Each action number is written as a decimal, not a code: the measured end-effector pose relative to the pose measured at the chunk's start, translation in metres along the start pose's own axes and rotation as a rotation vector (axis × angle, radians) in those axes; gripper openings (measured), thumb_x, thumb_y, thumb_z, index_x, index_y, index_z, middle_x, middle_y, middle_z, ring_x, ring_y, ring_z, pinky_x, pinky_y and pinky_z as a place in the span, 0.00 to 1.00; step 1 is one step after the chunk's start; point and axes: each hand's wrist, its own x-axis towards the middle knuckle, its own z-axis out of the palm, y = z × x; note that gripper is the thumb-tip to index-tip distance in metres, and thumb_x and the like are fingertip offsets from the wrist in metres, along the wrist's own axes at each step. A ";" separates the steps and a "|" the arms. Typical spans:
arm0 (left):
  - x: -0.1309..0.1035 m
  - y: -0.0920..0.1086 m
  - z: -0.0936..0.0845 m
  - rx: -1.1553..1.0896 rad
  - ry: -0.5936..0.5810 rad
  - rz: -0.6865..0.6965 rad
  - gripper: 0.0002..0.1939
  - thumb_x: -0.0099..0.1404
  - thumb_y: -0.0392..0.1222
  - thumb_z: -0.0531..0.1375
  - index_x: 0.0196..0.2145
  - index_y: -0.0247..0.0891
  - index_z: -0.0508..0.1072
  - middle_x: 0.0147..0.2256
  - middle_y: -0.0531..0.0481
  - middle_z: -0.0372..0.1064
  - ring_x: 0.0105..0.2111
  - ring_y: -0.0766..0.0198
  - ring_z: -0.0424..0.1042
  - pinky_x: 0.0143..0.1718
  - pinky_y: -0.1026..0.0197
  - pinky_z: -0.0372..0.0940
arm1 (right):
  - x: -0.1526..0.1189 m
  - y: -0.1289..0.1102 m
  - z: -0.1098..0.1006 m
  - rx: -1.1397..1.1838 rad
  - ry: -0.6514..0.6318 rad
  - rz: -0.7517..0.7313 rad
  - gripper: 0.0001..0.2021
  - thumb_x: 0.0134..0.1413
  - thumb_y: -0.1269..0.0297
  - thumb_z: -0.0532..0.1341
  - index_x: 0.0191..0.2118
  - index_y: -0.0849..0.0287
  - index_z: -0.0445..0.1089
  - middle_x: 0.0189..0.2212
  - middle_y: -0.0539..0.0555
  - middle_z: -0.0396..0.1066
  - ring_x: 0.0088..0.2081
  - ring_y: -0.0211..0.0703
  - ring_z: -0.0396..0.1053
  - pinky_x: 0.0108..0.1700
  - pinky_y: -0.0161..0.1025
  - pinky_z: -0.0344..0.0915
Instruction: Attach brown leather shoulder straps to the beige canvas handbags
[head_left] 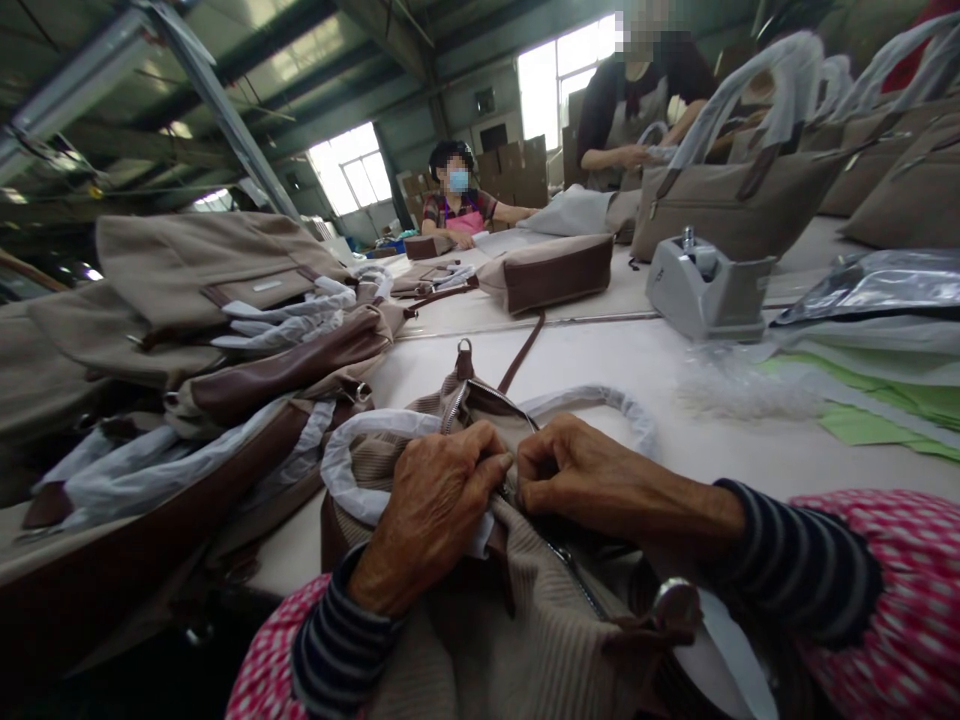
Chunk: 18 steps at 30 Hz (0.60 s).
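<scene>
A beige corduroy handbag (525, 570) lies before me at the table's near edge, its zipped top running away from me. My left hand (446, 500) is closed, thumb and fingers pinching the bag's top beside the zipper (574, 580). Close against it, my right hand (600, 480) is curled in a pinch at the same stretch of zipper. What lies between the fingertips is hidden. White-wrapped handles (360, 465) loop out on both sides of the bag. A brown strap (523, 352) trails from its far end.
Beige bags (195, 270) are piled at the left. A grey tape dispenser (709, 290), green sheets (870, 420) and clear plastic (750, 385) lie right. Standing bags (735, 200) fill the back right. Two people (457, 205) work across the table (465, 345).
</scene>
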 end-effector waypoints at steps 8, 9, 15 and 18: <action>0.000 0.000 0.001 -0.015 0.017 0.013 0.10 0.71 0.42 0.56 0.32 0.41 0.73 0.27 0.56 0.71 0.30 0.62 0.69 0.35 0.58 0.51 | 0.010 0.002 0.000 0.024 -0.032 0.024 0.06 0.43 0.70 0.60 0.20 0.60 0.63 0.15 0.43 0.53 0.18 0.30 0.50 0.18 0.32 0.42; 0.000 -0.001 0.001 -0.016 0.019 0.015 0.10 0.71 0.42 0.56 0.32 0.41 0.73 0.27 0.56 0.71 0.31 0.62 0.69 0.35 0.58 0.52 | 0.010 0.002 0.000 0.038 -0.027 0.023 0.06 0.43 0.71 0.60 0.20 0.60 0.63 0.15 0.43 0.54 0.18 0.30 0.50 0.18 0.32 0.42; -0.002 -0.015 -0.006 -0.075 -0.097 0.150 0.12 0.74 0.45 0.53 0.36 0.43 0.75 0.30 0.56 0.73 0.34 0.62 0.71 0.37 0.59 0.56 | 0.010 0.005 0.004 0.068 0.053 0.006 0.07 0.45 0.74 0.60 0.21 0.61 0.65 0.16 0.43 0.56 0.19 0.29 0.53 0.20 0.30 0.44; 0.000 -0.028 -0.008 -0.147 -0.178 0.192 0.12 0.72 0.48 0.54 0.38 0.45 0.76 0.34 0.56 0.77 0.35 0.62 0.74 0.38 0.62 0.59 | 0.009 0.007 0.006 0.037 0.069 -0.036 0.05 0.46 0.74 0.62 0.23 0.62 0.68 0.17 0.44 0.59 0.22 0.31 0.57 0.21 0.30 0.48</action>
